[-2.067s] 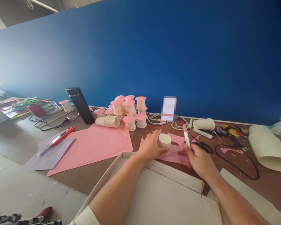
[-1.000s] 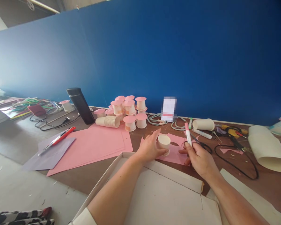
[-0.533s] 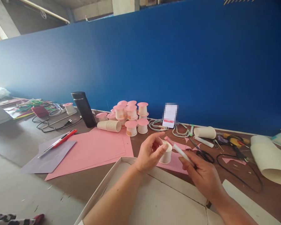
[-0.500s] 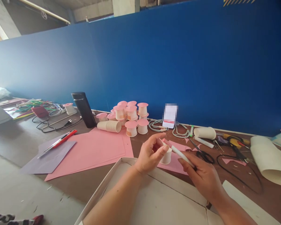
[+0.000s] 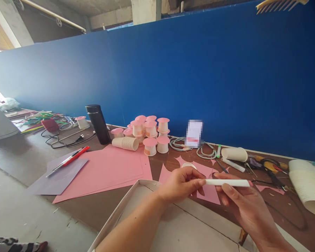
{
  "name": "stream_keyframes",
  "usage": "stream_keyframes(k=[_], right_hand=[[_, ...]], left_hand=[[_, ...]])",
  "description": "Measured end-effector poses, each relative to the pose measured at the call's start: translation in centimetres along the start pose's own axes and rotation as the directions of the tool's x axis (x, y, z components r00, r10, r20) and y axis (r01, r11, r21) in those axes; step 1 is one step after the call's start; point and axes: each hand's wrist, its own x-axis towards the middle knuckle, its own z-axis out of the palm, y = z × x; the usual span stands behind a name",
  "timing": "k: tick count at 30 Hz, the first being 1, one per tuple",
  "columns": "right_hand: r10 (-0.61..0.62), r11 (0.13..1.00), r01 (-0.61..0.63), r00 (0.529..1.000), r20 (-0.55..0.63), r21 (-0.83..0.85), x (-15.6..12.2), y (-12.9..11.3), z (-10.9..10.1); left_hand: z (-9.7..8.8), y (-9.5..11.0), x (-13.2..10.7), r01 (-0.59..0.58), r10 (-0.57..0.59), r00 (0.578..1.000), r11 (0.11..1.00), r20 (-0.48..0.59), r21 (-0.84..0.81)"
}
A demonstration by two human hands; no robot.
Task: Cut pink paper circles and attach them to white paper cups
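Note:
A white marker [image 5: 227, 182] with a pink tip at its right end lies level between my hands. The thumb and fingers of my left hand [image 5: 182, 183] pinch its left end. My right hand [image 5: 248, 206] grips it along the middle, thumb on the near side and fingers partly hidden behind. Just beyond my left hand, the pale top of a paper cup [image 5: 189, 165] shows; the rest is covered. Cut pink paper scraps [image 5: 206, 169] with curved edges lie under and behind both hands.
Paper cups topped with pink discs [image 5: 150, 141] stand stacked near the blue partition, beside nested cups [image 5: 125, 143]. Left are pink sheets [image 5: 102, 171], a utility knife [image 5: 70, 158] and a black flask [image 5: 98, 124]. A white tray [image 5: 131, 199] sits below my arms; more cups [image 5: 306, 185] lie right.
The marker has swung from slanted to level, its pink end now pointing right. My left hand has lowered and closed on its other end. The view has shifted slightly.

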Motion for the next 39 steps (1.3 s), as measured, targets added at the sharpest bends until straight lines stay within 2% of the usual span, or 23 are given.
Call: stream_keyframes(k=[3, 6, 10, 13, 19, 25, 39], right_hand=[[0.029, 0.997, -0.023, 0.996, 0.087, -0.080, 0.0, 0.4, 0.2], [0.052, 0.989, -0.031, 0.988, 0.143, -0.147, 0.0, 0.9, 0.1], [0.075, 0.987, -0.059, 0.992, 0.102, -0.149, 0.2, 1.4, -0.3], [0.085, 0.985, -0.069, 0.992, 0.093, -0.156, 0.4, 1.5, -0.4], [0.104, 0.973, -0.068, 0.982, 0.158, -0.219, 0.5, 1.4, -0.2], [0.098, 0.967, -0.054, 0.981, 0.168, -0.248, 0.5, 1.4, -0.2], [0.097, 0.980, -0.066, 0.982, 0.161, -0.187, 0.4, 1.4, 0.0]], left_hand=[[0.4, -0.3, -0.2, 0.007, -0.014, 0.996, 0.997, 0.083, 0.074], [0.5, -0.4, -0.4, 0.025, -0.046, 0.994, 0.982, 0.104, 0.189], [0.4, -0.1, -0.4, 0.034, -0.095, 0.987, 0.911, 0.128, 0.412], [0.5, 0.0, -0.4, 0.017, -0.101, 0.985, 0.868, 0.142, 0.497], [0.5, -0.2, -0.3, -0.016, -0.080, 0.984, 0.850, 0.158, 0.526], [0.5, -0.5, -0.2, -0.011, -0.087, 0.984, 0.844, 0.157, 0.536], [0.6, -0.2, -0.3, 0.024, -0.128, 0.981, 0.822, 0.143, 0.569]])
